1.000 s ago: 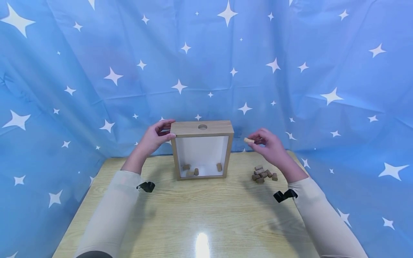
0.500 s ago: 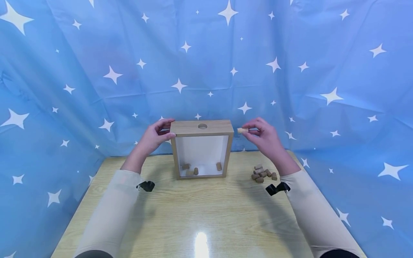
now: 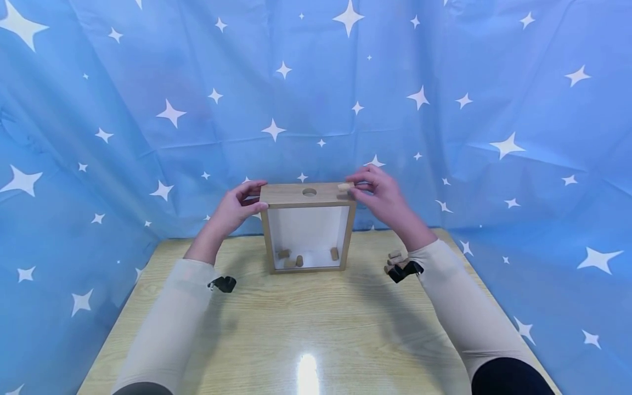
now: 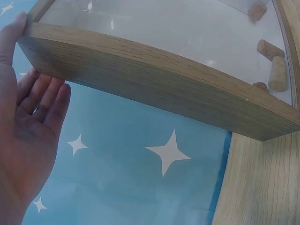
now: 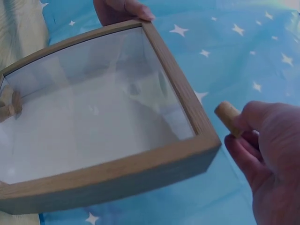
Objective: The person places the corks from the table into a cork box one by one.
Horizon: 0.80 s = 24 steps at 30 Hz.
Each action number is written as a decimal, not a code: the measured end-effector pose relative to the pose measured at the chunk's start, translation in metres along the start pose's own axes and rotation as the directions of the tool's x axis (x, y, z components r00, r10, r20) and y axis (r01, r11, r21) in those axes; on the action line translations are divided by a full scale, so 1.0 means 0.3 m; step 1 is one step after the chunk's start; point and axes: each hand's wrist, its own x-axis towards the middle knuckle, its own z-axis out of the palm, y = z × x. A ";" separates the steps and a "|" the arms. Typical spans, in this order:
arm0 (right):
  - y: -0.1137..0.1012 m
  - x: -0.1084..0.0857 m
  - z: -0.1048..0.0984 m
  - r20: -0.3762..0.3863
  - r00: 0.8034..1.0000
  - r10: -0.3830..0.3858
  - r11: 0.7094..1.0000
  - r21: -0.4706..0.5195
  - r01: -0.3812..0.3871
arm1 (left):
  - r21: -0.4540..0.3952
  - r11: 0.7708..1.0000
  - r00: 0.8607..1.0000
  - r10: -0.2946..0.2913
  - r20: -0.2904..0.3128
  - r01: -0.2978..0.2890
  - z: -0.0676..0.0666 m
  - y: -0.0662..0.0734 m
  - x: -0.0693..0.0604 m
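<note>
A wooden shadow box with a clear front and a round hole in its top stands upright on the table. My left hand grips its upper left corner, the thumb on the front edge and the fingers behind the side. Between thumb and fingers of my right hand is a cork, above the box's top right end and to the right of the hole. Several corks lie at the bottom inside the box, seen through the front.
On the table, right of the box, lies a small pile of corks, partly hidden by the right wrist's black strap. A blue star-patterned cloth hangs close behind the box.
My right hand has moved left and up with the cork, from beside the box to over its top right end. My left hand and the box have stayed in place.
</note>
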 end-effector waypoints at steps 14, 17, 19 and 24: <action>-0.045 0.107 0.100 0.073 0.997 -0.037 0.987 -0.153 0.048 | -0.022 1.000 1.000 0.006 0.002 -0.006 -0.004 -0.001 0.004; -0.049 0.127 0.119 0.097 0.995 -0.027 0.988 -0.149 0.042 | -0.033 0.999 1.000 0.006 0.002 -0.006 -0.005 -0.002 0.006; -0.047 0.138 0.131 0.112 0.994 -0.021 0.987 -0.157 0.038 | -0.034 0.999 1.000 0.008 0.003 -0.008 -0.005 -0.004 0.008; -0.042 0.156 0.154 0.148 0.989 -0.019 0.978 -0.204 0.050 | -0.034 0.999 1.000 0.013 0.005 -0.013 -0.004 -0.010 0.011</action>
